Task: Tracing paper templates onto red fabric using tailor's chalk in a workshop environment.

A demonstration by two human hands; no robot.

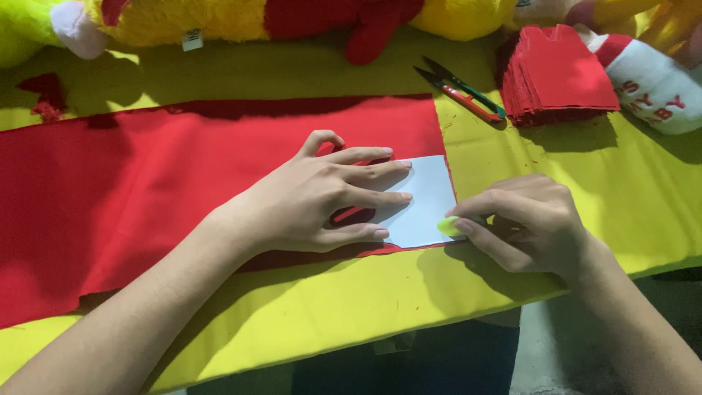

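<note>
A long sheet of red cloth (pixel 146 175) lies across the yellow-covered table (pixel 351 300). At its right end rests a white card template (pixel 428 197). My left hand (pixel 322 197) lies flat, fingers spread, pressing the template onto the cloth. My right hand (pixel 530 223) pinches a small pale-green piece of chalk (pixel 447 225) against the template's lower right corner.
Small thread snips (pixel 461 89) with red and green handles lie behind the cloth. A stack of cut red cloth pieces (pixel 559 77) sits at the back right. Yellow and red plush toys (pixel 292 18) line the far edge. A red scrap (pixel 45 99) lies back left.
</note>
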